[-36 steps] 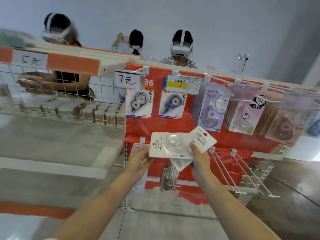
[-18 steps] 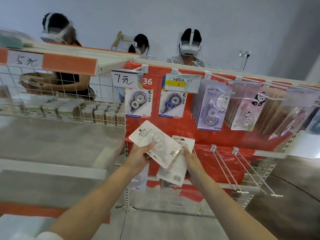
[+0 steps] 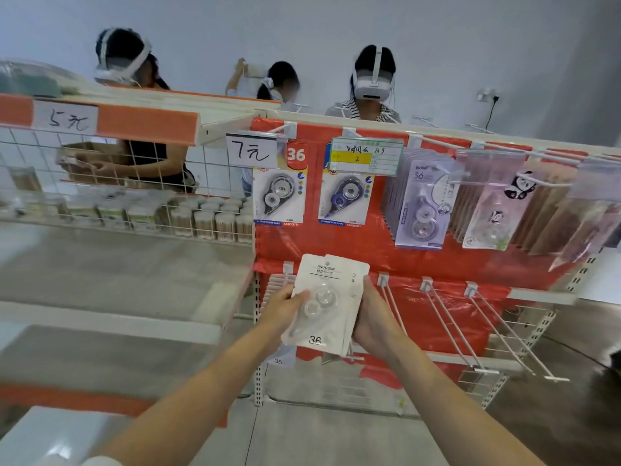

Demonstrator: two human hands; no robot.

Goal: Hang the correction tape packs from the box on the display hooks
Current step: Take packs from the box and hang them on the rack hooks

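Two hands on one small stack of white correction tape packs (image 3: 327, 299), held upright in front of the red display panel (image 3: 437, 297), at the left end of its lower hook row. Your left hand (image 3: 284, 306) grips the stack's left edge, thumb on the clear blister at the front. Your right hand (image 3: 371, 319) clamps the right edge, fingers curled behind the cards. Front pack shows "36" at its bottom; at least one more card sits just behind it, offset right. Can't tell the exact count.

Just left of the stack, more white packs (image 3: 279, 285) are already hanging edge-on from the leftmost lower hook. To the right, three bare lower hooks (image 3: 447, 317) stick out from the panel toward you.

Upper row is stocked: black-dispenser pack (image 3: 279, 193) under the "7元" tag (image 3: 251, 151), blue-dispenser pack (image 3: 346, 196) under a green price label (image 3: 366, 156), then purple packs (image 3: 421, 205) and panda-print packs (image 3: 500, 210).

Left of the panel, a wire-fronted shelf (image 3: 127, 210) holds small clear tubs. Three people wearing headsets stand behind the rack.
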